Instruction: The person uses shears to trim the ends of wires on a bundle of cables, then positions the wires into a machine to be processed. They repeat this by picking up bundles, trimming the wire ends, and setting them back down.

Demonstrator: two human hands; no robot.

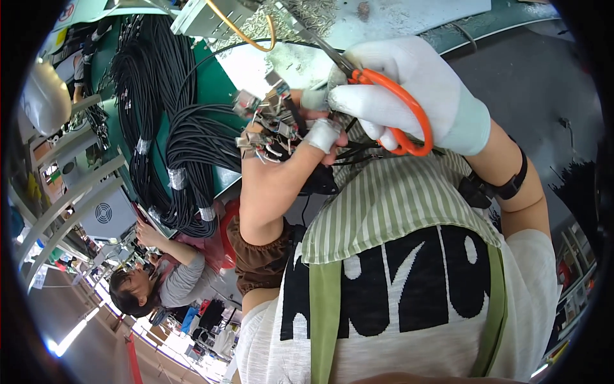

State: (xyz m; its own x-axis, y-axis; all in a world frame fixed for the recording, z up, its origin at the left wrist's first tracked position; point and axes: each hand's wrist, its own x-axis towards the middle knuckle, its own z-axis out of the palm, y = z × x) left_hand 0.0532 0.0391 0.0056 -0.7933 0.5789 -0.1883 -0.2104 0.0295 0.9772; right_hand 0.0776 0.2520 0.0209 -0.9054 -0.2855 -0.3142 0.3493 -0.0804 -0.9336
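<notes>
My right hand [409, 83], in a white glove, is closed round a pair of scissors [416, 115] with orange handles. Their metal blades point up and to the left, above my left hand. Fingers wrapped in white tape, my left hand [300, 150] grips a bunch of black cables [358, 150]. At the cables' ends, metal connectors [265, 118] with short loose wires fan out to the left of my fingers. The gloved fingertips hover close beside the left fingertips; whether they touch, I cannot tell.
Large coiled bundles of black cable [153, 77] lie on the green bench at left. Small cut scraps [307, 19] are strewn over a pale sheet ahead, near a grey metal box [211, 22] and a yellow cord [272, 32]. Another person [173, 275] works at lower left.
</notes>
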